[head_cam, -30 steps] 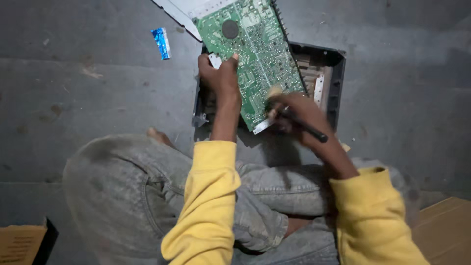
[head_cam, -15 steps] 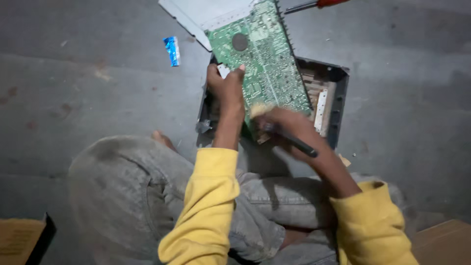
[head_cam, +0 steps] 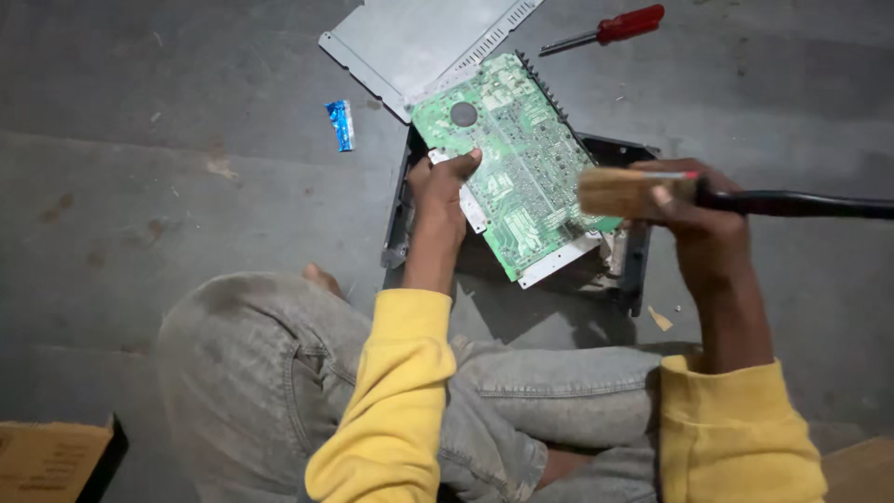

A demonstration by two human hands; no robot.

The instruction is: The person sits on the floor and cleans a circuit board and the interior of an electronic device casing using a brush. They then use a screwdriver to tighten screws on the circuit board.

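Green circuit board tilted up over black chassis tray on grey floor. Left hand grips board's left edge, thumb on top, fingers apparently curled beneath. Right hand closed round brush, bristles at board's right edge. Red screwdriver, metal cover beyond.

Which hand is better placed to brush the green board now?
The right hand, most likely. It already has its grip on the brush, whose bristles sit beside the board's right edge. The left hand is busy holding the board tilted above the black case.
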